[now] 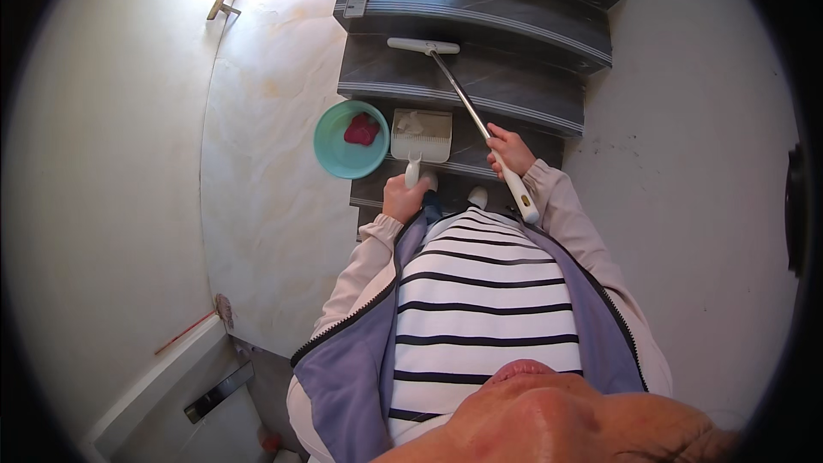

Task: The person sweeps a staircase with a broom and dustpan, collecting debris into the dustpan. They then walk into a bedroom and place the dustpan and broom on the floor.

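My right hand [514, 153] grips the white-handled pole of a broom [464, 95] just above its grip end. The broom's wide white head [411, 45] rests on a dark stair step farther up; its bristles cannot be made out. In my left hand [402, 199] is the white handle of a dustpan [422, 146], whose toothed pan lies over a lower step. A pale crumpled scrap [409, 122] and some dust lie inside the pan. Directly left of it stands a turquoise basin [331, 157] with a dark red cloth [361, 130] in it.
Dark stone steps [508, 80] with pale striped edges climb away from me. A smartphone [357, 1] lies at the left end of a higher step. A pale wall [669, 116] borders the right side. My shoes [477, 197] stand on a step below the dustpan.
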A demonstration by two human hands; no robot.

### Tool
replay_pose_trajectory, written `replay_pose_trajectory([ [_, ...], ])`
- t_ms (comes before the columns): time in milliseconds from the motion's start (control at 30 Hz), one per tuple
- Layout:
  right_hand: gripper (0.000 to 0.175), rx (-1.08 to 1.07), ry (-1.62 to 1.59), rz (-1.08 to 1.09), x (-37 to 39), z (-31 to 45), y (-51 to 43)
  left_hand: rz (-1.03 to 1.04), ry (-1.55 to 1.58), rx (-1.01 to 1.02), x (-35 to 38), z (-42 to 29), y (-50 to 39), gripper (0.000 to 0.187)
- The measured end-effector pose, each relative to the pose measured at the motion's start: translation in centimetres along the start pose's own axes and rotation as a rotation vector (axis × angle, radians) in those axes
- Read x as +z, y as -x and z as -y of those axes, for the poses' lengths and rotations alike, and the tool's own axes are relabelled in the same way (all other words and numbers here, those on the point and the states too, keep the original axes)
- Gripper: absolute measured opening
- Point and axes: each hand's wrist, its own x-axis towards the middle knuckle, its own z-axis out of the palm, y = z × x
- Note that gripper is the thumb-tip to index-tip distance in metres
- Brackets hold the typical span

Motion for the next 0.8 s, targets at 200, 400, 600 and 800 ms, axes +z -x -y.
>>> replay_pose_trajectory([
  [200,0.066,0.082,0.146,-0.014,0.7,-0.5,-1.5,0.032,0.029,-0.087,0.0,-0.7,0.1,0.04],
  [400,0.063,0.128,0.257,0.045,-3.8,-2.3,4.4,0.012,0.074,-0.089,0.5,0.1,-0.1,0.039],
  [600,0.061,0.202,0.145,0.171,-9.1,-1.4,13.7,0.027,0.088,-0.121,0.1,-0.7,0.1,0.039],
  [800,0.061,0.173,0.136,0.225,-8.4,0.8,16.0,0.035,0.118,-0.138,0.2,-0.6,0.1,0.038],
])
